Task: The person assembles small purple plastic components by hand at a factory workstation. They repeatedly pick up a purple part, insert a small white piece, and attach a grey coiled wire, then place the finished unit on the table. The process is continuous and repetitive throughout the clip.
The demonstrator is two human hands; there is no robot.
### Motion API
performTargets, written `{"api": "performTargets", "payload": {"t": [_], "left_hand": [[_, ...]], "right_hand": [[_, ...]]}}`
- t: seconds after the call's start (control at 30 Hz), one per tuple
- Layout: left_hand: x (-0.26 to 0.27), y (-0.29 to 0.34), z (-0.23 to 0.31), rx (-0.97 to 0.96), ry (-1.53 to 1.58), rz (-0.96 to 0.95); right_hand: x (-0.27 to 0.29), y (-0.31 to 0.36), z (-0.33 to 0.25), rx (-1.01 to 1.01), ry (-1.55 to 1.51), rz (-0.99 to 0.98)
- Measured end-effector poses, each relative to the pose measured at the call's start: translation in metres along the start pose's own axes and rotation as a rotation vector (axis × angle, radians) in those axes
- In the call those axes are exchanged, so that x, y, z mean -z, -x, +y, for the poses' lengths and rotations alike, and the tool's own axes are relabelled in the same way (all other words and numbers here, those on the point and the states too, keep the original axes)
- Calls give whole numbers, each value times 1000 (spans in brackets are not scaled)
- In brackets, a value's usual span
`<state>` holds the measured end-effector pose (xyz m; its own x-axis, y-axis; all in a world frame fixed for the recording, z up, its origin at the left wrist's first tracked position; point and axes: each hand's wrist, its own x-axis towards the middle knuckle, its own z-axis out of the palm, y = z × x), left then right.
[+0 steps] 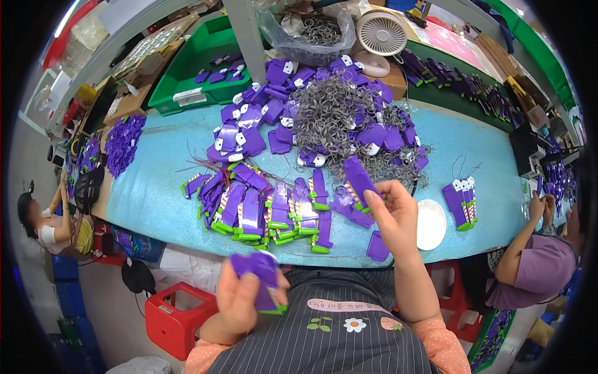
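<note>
Low in front of my apron, my left hand [237, 302] is closed on a purple plastic part with a green end [256, 271], slightly blurred. Over the table's near side, my right hand [397, 215] pinches a flat purple plastic piece with a striped edge [357, 177] between thumb and fingers. Left of that hand lies a heap of purple parts with green ends and striped edges [249, 206], thin dark red strands among them. A few loose purple pieces [378, 246] rest below it. Beside my right wrist sits a round white dish [431, 215].
Farther back are purple parts with white ends [243, 128], partly under tangled grey metal rings [333, 115]. A green bin [162, 93], a bag of rings [321, 34] and a fan [381, 34] stand behind. Several grouped parts [460, 202] lie right. People sit at both sides; a red stool [177, 324] stands lower left.
</note>
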<state>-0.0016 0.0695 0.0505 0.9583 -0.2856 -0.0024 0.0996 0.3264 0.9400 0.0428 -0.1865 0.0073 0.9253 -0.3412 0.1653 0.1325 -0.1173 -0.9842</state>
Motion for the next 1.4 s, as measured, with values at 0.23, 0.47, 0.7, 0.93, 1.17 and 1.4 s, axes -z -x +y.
{"api": "performTargets", "payload": {"t": [0.23, 0.47, 0.7, 0.93, 1.17, 1.4], "left_hand": [[5, 0, 2, -14, 84, 46], [-5, -7, -29, 225, -81, -273], [-23, -21, -74, 470, 0, -418], [-25, -31, -65, 382, 254, -184], [-40, -19, -70, 261, 204, -191], [-39, -21, -66, 269, 80, -256]], "right_hand": [[-9, 38, 14, 255, 809, -98], [4, 55, -7, -506, -343, -323], [-8, 24, -20, -303, -431, -107], [-6, 60, -30, 276, 426, -179], [-6, 62, -29, 670, 783, -116], [3, 58, -38, 534, 846, -270]]}}
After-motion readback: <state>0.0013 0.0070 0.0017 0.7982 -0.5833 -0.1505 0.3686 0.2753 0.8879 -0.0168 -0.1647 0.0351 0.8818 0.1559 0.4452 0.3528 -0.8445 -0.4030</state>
